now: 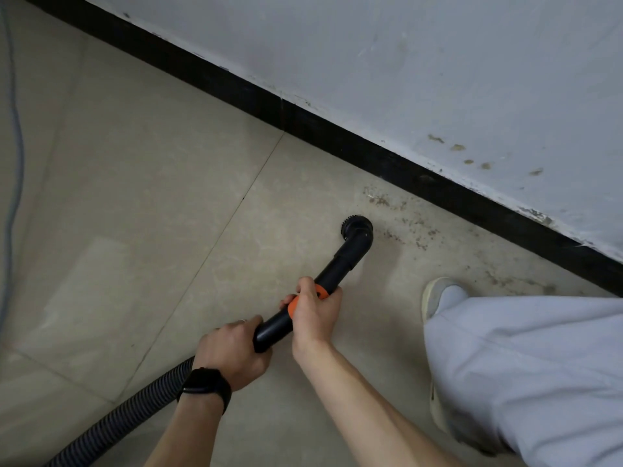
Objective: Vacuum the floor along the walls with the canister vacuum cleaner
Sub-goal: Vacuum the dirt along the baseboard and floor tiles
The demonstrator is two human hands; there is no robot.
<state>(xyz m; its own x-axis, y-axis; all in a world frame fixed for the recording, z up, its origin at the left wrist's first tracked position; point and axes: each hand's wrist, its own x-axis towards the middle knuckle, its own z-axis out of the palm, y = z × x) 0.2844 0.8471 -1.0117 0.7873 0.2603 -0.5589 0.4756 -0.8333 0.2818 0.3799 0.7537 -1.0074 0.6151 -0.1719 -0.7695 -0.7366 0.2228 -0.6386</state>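
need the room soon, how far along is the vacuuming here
The floor left of the nozzle looks clean, maybe done. In hand: left hand and right hand grip the wand, nozzle at the edge of the specks. Left: specks along the baseboard toward the shoe.

Quick headcount, here's what I get:
- 2 hands: left hand (232, 352), right hand (315, 315)
- 1 black vacuum wand (337, 264)
- 1 orange collar (321, 292)
- 1 round brush nozzle (354, 227)
- 1 ribbed hose (135, 407)
- 1 black wristband (204, 385)
- 2 pale shoes: front shoe (438, 294), back shoe (438, 416)
- 1 grey cable (13, 163)
- 1 black skirting board (337, 136)
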